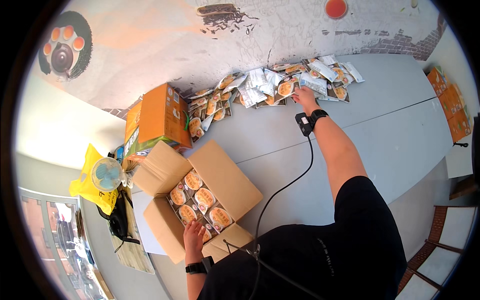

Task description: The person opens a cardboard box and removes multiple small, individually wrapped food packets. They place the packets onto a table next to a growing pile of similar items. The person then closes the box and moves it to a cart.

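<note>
My right hand reaches to the back of the table, its fingers on the right edge of a dark packet with a picture of a bowl of food. That packet lies in a long heap of similar packets, some showing pale printed backs. My left hand is over the near side of an open cardboard carton, fingers slightly apart. Flat packets are laid side by side inside, picture side up. The left fingertips are close above or touching one; I cannot tell which.
An orange printed box stands behind the carton on the grey table. Left are a small fan, a yellow bag and a black bag. A black cable runs from my right wrist device. Orange boxes stand far right.
</note>
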